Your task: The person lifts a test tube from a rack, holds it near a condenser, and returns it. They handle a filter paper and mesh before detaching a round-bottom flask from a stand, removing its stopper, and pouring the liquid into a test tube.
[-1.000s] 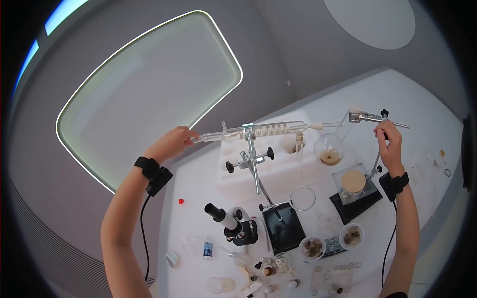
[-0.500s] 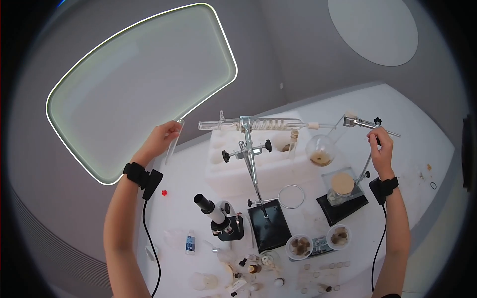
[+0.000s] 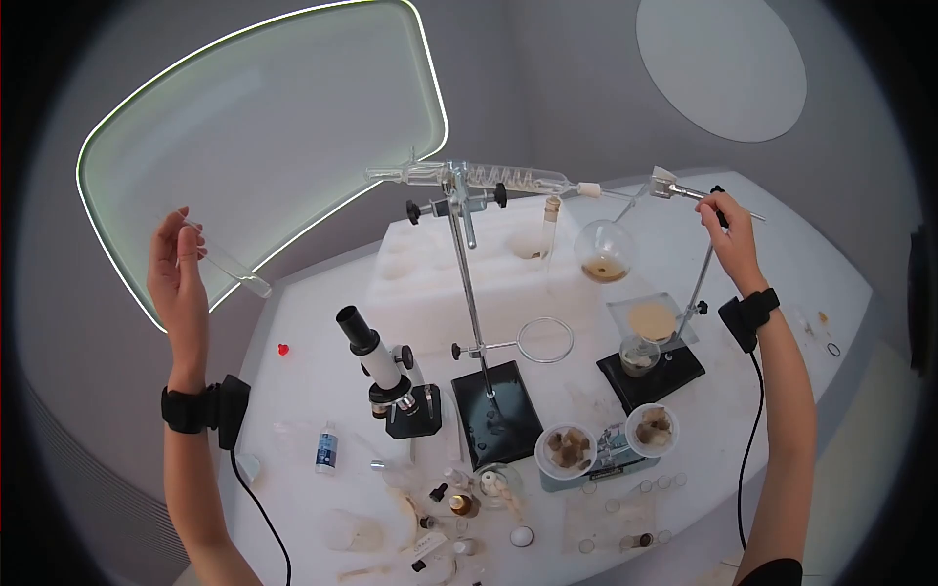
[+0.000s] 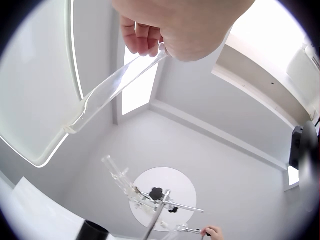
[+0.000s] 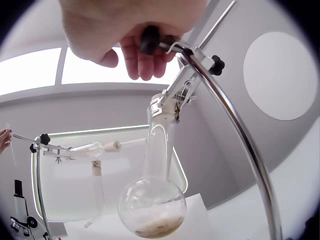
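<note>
In the head view the left hand (image 3: 179, 278) pinches one end of a clear glass tube (image 3: 234, 269), which slants down to the right, apart from the condenser (image 3: 518, 178). The left wrist view shows the tube (image 4: 100, 95) widening away from the fingers of the hand (image 4: 175, 30). The right hand (image 3: 731, 234) holds the clamp's joint at the top of the right stand. Close up, its fingers (image 5: 145, 62) curl by a black knob (image 5: 150, 40). The clamp (image 5: 172, 95) grips the neck of a round flask (image 5: 152, 205) with brownish liquid.
A microscope (image 3: 376, 361) stands left of a black stand base (image 3: 496, 415). Behind are a white foam block (image 3: 420, 283) and a corked tube (image 3: 550, 230). Two cups of brown pieces (image 3: 566, 451), a water bottle (image 3: 326, 449) and several small bottles lie nearer. A red cap (image 3: 283, 349) sits far left.
The left hand has drawn the glass tube off the condenser's left end and moved left with it, turning it. The right hand stays at the clamp joint. The head view has shifted.
</note>
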Tool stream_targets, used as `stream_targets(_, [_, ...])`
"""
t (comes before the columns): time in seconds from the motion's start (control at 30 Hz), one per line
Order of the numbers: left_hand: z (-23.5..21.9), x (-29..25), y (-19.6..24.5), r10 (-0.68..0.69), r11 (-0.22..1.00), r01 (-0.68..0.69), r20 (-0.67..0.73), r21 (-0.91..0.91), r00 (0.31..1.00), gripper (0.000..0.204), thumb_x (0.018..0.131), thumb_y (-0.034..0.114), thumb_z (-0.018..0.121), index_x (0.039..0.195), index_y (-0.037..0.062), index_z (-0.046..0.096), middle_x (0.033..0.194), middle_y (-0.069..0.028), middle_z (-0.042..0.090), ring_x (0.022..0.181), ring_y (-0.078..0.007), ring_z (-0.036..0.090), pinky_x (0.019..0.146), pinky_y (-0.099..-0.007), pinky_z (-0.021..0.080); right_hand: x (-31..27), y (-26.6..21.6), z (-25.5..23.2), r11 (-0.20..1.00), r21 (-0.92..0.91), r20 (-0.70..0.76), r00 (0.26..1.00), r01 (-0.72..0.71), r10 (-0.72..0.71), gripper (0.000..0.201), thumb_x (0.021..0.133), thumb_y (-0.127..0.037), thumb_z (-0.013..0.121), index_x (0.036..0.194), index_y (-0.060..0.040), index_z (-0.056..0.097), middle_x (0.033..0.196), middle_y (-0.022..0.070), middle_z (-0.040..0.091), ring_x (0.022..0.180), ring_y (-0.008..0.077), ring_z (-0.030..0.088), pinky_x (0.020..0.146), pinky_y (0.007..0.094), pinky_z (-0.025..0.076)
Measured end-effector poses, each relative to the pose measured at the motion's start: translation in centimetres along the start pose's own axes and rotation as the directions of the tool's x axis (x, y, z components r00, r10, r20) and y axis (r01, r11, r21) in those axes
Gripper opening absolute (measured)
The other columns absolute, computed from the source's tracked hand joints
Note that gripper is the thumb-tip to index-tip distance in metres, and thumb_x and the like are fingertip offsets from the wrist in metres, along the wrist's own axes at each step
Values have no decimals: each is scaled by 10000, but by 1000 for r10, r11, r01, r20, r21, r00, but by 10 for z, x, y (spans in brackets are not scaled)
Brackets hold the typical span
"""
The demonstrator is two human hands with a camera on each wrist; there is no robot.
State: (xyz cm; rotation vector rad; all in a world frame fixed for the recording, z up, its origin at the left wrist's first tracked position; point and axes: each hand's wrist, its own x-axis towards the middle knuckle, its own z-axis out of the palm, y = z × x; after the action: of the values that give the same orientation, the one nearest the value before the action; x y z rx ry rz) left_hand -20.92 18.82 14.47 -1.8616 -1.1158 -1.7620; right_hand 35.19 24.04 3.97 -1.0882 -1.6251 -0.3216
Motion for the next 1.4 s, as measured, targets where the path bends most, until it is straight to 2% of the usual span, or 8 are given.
stream_targets(0.2, [-17,-48,43,109,987,-110,-15,-121,994,270,914,242,455,1047,26,546,1006,-91,565,867,-127,539,729,-249,448,-2,2,-4,999,-29,60,998,17,-15,186,812,-169,522,848,10,559,763,93,587,656,189,505,624,285,392])
stream_targets(0.3, [-28,-74,65,145,983,-144,0,-110,989,308,917,274,442,1095,41,535,991,-69,560,906,-127,534,773,-245,444,0,-2,-16,998,-66,158,988,8,2,243,819,-211,521,952,-10,555,904,111,610,810,225,557,739,304,411])
stream_targets(0.37, [-40,-94,78,163,980,-158,27,-117,986,328,918,288,439,1127,49,524,1001,-57,552,932,-117,527,810,-237,437,-6,-3,-27,987,-120,104,990,106,-94,267,826,-193,501,1041,-39,535,1036,92,590,1040,212,518,910,319,357])
stream_targets(0.47, [-54,-117,100,211,973,-207,23,-104,977,326,919,281,432,1121,44,530,940,-55,562,876,-120,540,739,-235,449,-18,-17,-42,992,-74,76,992,107,-101,293,826,-198,500,1087,-67,525,1151,102,550,1179,244,432,996,361,283])
stream_targets(0.87, [-80,-151,181,109,986,-101,50,-134,993,323,899,307,470,1081,50,542,1005,-85,568,832,-115,542,718,-240,463,-67,-71,-104,981,-117,132,982,152,-137,265,837,-237,490,989,-27,547,1025,120,592,991,253,529,890,351,360])
stream_targets(0.97, [-83,-171,197,28,951,13,127,-310,991,277,897,255,482,1041,23,528,885,-67,554,774,-102,519,756,-227,441,-74,-73,-119,983,24,60,982,180,-181,222,847,-184,439,883,-4,565,871,102,620,864,195,561,829,316,390])
stream_targets(1.07, [-85,-205,196,69,959,3,242,-283,968,293,901,285,476,1057,42,525,842,-28,544,769,-88,518,756,-224,416,-96,-81,-123,965,206,-39,986,164,-160,214,844,-128,401,806,5,564,730,67,605,757,133,559,770,263,405])
stream_targets(1.4, [-53,-267,222,-94,842,357,542,-405,835,168,865,79,510,1002,-13,480,842,-47,527,801,-115,526,775,-265,428,-180,-111,-106,931,365,23,999,28,-39,203,849,-88,398,781,9,563,661,38,568,672,95,528,662,225,397])
